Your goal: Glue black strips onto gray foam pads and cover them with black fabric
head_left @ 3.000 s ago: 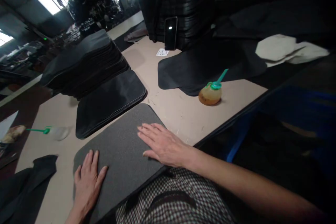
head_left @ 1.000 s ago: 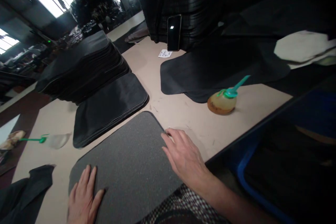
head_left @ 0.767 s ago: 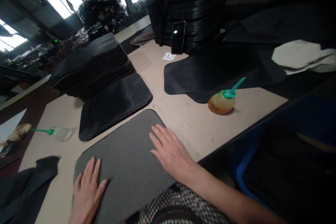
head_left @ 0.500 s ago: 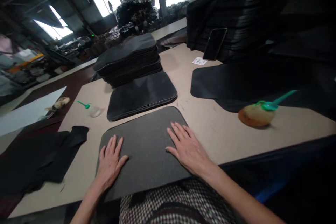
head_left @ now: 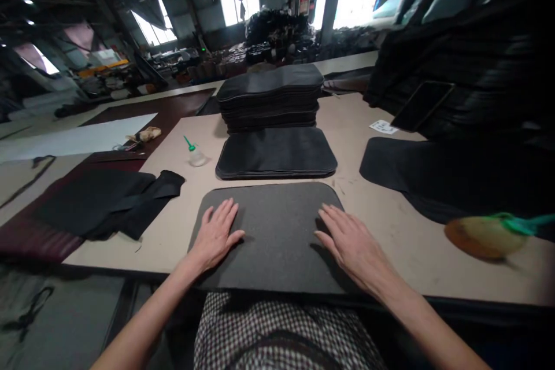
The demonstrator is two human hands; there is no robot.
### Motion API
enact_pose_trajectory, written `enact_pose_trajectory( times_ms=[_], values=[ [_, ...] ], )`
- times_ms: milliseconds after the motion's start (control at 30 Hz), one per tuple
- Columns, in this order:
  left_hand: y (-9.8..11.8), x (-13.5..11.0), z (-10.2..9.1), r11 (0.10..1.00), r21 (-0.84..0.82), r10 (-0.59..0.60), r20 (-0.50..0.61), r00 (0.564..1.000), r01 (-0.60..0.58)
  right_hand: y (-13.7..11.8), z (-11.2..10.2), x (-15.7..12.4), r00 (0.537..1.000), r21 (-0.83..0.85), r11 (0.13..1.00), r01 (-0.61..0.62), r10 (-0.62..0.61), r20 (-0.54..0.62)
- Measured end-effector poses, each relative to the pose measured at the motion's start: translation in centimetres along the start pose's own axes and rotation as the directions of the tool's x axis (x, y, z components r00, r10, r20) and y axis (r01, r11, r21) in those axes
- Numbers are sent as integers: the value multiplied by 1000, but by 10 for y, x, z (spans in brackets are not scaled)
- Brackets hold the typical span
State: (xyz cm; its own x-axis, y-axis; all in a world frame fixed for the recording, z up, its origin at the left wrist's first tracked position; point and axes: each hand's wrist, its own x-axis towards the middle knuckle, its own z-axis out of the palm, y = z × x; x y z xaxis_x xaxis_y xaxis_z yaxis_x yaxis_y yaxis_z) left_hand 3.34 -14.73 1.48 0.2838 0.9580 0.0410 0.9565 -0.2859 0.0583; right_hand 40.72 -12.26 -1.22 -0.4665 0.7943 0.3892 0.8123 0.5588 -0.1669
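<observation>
A dark grey foam pad (head_left: 273, 225) with rounded corners lies flat at the near edge of the tan table (head_left: 390, 231). My left hand (head_left: 215, 235) rests palm down on the pad's left side, fingers stretched out. My right hand (head_left: 352, 243) lies flat on its right side, fingers spread. Neither hand holds anything.
Behind the pad lies a low pile of black pads (head_left: 276, 153), and behind that a taller stack (head_left: 271, 95). Black fabric (head_left: 117, 199) sits at left, a small green-capped bottle (head_left: 195, 154) beside it. An orange squeeze bottle (head_left: 485, 235) with a green nozzle lies at right near a black sheet (head_left: 433, 176).
My view has swung left and up, so the table now faces me squarely. My right hand slid from the pad's right edge back onto its surface. My left hand stays flat on the pad.
</observation>
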Motion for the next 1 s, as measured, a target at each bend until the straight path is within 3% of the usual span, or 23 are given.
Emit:
enact_pose_trajectory(
  times_ms=[67, 133, 200, 267, 367, 467, 600, 667, 767, 800, 867, 933, 967, 1000],
  values=[
    [21, 6, -11, 980, -128, 164, 69, 984, -155, -14, -10, 11, 977, 148, 972, 182, -196, 84],
    [40, 14, -19, 921, -252, 334, 118, 935, -297, -32, -17, 21, 906, 311, 888, 339, -398, 147],
    [54, 22, -23, 842, -346, 483, 145, 864, -413, -48, -19, 29, 827, 433, 803, 410, -527, 194],
    [60, 31, -21, 765, -408, 596, 156, 787, -498, -58, -18, 32, 782, 493, 769, 407, -572, 246],
    [57, 44, -13, 697, -427, 684, 157, 712, -575, -61, -14, 32, 778, 503, 792, 347, -543, 318],
    [43, 60, -3, 699, -376, 695, 154, 702, -609, -56, -11, 30, 781, 507, 808, 301, -514, 355],
    [16, 90, 6, 744, -250, 662, 153, 734, -619, -51, -13, 31, 763, 551, 791, 266, -522, 381],
    [4, 106, 9, 800, -176, 598, 149, 788, -574, -50, -15, 33, 754, 573, 784, 238, -521, 400],
    [1, 121, 10, 912, -77, 408, 78, 910, -402, -49, -16, 35, 753, 594, 778, 207, -514, 410],
    [5, 123, 10, 921, -66, 386, 55, 921, -383, -49, -15, 34, 759, 596, 777, 202, -509, 406],
    [18, 126, 11, 869, -91, 492, 58, 868, -487, -49, -14, 33, 771, 595, 776, 208, -505, 389],
    [32, 129, 11, 748, -152, 662, 99, 743, -646, -50, -11, 32, 778, 579, 783, 225, -502, 377],
    [37, 131, 12, 709, -174, 704, 112, 701, -684, -50, -10, 31, 781, 564, 791, 235, -499, 375],
    [39, 133, 13, 705, -181, 708, 119, 696, -686, -51, -9, 31, 783, 546, 801, 246, -496, 375]
  ],
)
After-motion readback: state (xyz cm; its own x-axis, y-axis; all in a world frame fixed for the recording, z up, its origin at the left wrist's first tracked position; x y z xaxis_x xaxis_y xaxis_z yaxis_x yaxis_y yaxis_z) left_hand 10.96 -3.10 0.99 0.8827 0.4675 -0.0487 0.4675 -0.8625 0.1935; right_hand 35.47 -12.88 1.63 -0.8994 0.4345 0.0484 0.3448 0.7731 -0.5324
